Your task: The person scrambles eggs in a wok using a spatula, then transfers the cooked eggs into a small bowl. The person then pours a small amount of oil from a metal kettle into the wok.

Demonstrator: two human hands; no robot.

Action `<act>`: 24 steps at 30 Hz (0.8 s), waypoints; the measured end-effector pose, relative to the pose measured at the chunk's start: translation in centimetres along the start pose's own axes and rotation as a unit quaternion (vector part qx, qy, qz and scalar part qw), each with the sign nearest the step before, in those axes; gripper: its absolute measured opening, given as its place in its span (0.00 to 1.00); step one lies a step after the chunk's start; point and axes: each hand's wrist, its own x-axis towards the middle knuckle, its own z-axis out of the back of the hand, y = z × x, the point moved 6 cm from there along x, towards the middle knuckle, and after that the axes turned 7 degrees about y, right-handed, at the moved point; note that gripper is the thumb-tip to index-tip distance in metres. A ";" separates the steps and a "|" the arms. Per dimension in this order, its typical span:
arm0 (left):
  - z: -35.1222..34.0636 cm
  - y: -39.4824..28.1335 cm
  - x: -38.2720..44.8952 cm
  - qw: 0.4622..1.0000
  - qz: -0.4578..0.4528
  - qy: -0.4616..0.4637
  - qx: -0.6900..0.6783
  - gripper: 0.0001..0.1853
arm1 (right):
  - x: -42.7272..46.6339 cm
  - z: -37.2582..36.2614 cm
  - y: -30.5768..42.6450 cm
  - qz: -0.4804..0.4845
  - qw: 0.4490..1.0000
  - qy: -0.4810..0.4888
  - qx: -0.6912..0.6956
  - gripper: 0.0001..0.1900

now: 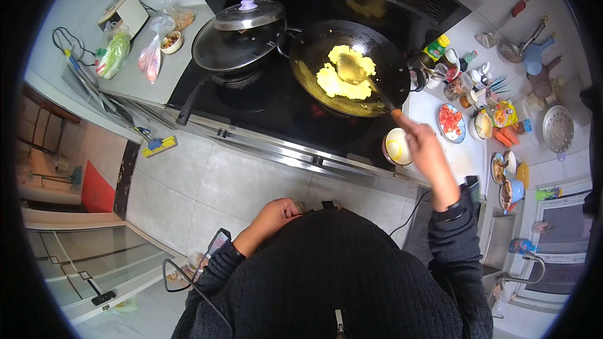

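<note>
My right hand [421,146] grips the handle of a cooking ladle or turner [352,69], whose head rests on yellow egg [346,85] in a dark wok [386,52] on the black stovetop. Below the wok's right handle, close beside my right hand, is a bowl with a yellow mark [398,147]. My left hand [278,216] is near the front of my dark jacket, its fingers curled; whether it holds anything cannot be told. Left of the wok sits a black pan [231,54] with a glass lid, and a smaller lid lies over that.
A plate of cut tomato [451,123], a patterned bowl [481,126] and seasoning bottles [435,48] stand on the right counter. Bagged leafy greens [114,54] and a small bowl [171,43] are on the left counter. The pan's long handle [191,103] juts over the stove's front edge.
</note>
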 end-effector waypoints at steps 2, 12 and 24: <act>0.2 0.1 -0.3 1.000 -0.002 -0.002 -0.009 0.08 | 1.6 3.1 -2.7 -0.068 0.994 0.024 0.080 0.23; 0.2 1.5 -1.2 1.000 0.021 0.001 -0.015 0.06 | 12.0 9.9 -4.7 -0.170 0.956 0.211 -0.114 0.12; 0.2 1.4 -1.4 0.999 -0.002 -0.047 -0.002 0.10 | 9.7 -2.9 -6.0 0.005 0.974 0.026 -0.224 0.21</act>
